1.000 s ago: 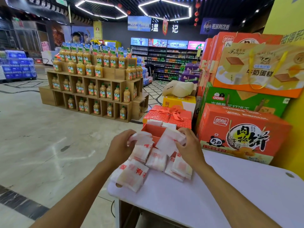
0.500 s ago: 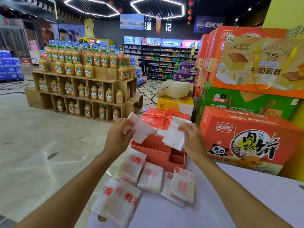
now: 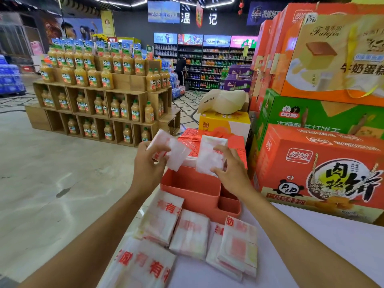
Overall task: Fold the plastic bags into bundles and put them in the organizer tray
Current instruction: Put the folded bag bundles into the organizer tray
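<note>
A coral plastic organizer tray (image 3: 193,189) with compartments stands on the white table (image 3: 311,242). My left hand (image 3: 148,165) holds one folded white-and-red bag bundle (image 3: 174,151) above the tray's left side. My right hand (image 3: 229,169) grips a second folded bundle (image 3: 208,156) upright over the tray's big compartment. Several folded bags (image 3: 192,232) lie on the table in front of the tray, with a larger flat bag (image 3: 143,265) at the near left edge.
Stacked snack cartons (image 3: 320,163) rise close on the right. A red gift box (image 3: 193,138) sits just behind the tray. A juice bottle display (image 3: 104,94) stands on the shop floor to the left. The table's left edge drops to the floor.
Both hands lifted from the pile on the table, each with a folded bundle, and now hold them above the tray. The view has moved closer.
</note>
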`<action>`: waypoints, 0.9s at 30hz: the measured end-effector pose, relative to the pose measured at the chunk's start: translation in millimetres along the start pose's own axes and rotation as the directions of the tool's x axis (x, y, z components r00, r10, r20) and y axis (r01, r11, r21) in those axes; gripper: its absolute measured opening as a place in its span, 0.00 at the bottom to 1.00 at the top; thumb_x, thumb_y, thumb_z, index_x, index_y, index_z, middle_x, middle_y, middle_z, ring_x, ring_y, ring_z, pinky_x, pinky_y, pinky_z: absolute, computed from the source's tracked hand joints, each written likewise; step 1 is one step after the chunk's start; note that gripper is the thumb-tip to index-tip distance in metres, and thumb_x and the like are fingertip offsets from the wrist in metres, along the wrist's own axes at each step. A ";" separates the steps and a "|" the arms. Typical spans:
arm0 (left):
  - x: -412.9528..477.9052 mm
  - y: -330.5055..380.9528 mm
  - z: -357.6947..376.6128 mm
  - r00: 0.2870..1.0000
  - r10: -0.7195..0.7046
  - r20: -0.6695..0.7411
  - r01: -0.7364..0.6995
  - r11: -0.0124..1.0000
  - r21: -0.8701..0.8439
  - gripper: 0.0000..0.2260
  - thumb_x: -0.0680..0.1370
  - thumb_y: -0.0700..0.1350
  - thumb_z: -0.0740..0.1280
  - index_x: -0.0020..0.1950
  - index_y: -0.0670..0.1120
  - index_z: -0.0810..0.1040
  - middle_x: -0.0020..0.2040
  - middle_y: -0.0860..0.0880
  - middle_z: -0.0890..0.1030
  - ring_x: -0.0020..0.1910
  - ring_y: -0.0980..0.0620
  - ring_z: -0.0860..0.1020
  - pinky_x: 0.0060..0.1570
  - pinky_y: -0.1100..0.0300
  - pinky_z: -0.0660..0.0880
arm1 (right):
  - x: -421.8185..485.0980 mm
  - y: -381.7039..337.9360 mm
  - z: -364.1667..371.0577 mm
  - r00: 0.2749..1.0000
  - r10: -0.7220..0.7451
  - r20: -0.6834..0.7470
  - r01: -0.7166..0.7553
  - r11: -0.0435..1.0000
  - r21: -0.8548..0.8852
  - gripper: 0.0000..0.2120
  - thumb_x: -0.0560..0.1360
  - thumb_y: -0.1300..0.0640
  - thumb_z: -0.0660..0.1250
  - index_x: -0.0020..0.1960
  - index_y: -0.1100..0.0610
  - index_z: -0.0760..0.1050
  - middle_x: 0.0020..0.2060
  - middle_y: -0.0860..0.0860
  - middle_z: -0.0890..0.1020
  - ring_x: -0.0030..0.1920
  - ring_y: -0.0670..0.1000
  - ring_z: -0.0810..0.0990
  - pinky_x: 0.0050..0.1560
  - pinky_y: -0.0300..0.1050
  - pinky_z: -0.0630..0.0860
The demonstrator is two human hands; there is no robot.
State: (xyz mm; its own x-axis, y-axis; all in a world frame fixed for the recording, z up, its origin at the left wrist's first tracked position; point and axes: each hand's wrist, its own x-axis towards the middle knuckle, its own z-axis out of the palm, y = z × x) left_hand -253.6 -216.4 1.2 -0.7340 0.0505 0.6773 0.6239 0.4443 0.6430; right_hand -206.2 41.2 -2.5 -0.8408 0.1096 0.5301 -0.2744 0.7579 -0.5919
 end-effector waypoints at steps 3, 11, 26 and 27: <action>0.8 -4.5 4.1 0.998 -0.058 -0.021 0.057 0.998 -0.042 0.12 0.77 0.39 0.72 0.55 0.56 0.80 0.57 0.49 0.73 0.56 0.54 0.76 0.50 0.67 0.75 | 2.1 6.8 8.0 0.996 -0.058 0.062 0.062 0.996 -0.057 0.31 0.73 0.62 0.76 0.69 0.43 0.69 0.56 0.45 0.70 0.44 0.41 0.73 0.44 0.37 0.69; -2.4 -6.1 8.4 0.999 -0.032 0.020 0.033 0.997 -0.072 0.12 0.77 0.36 0.73 0.54 0.53 0.81 0.57 0.50 0.73 0.57 0.58 0.76 0.45 0.74 0.75 | 14.5 12.3 11.9 0.990 -0.138 -0.026 0.135 0.987 -0.082 0.31 0.73 0.65 0.73 0.70 0.46 0.67 0.58 0.47 0.70 0.41 0.45 0.71 0.37 0.40 0.69; -11.8 -5.0 5.6 0.998 -0.003 0.067 0.009 0.996 -0.088 0.13 0.76 0.34 0.72 0.51 0.52 0.81 0.57 0.51 0.73 0.58 0.51 0.76 0.48 0.71 0.76 | 11.7 23.6 8.0 0.994 -0.104 0.047 0.110 0.981 -0.159 0.23 0.75 0.60 0.73 0.67 0.45 0.72 0.40 0.49 0.78 0.37 0.52 0.76 0.40 0.48 0.74; -12.0 -4.9 5.2 0.998 -0.003 0.067 0.009 0.996 -0.090 0.13 0.76 0.34 0.72 0.51 0.52 0.81 0.57 0.51 0.73 0.59 0.51 0.76 0.48 0.71 0.76 | 12.6 23.4 9.0 0.996 -0.072 0.048 0.079 0.984 -0.157 0.23 0.75 0.60 0.73 0.66 0.44 0.72 0.37 0.50 0.78 0.35 0.53 0.76 0.40 0.49 0.75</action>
State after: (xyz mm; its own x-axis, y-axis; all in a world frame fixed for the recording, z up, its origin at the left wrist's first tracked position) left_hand -249.2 -214.5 -12.0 -0.7525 0.1091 0.6495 0.6386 0.3624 0.6789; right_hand -227.3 54.6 -15.2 -0.8405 0.0238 0.5414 -0.2630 0.8556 -0.4459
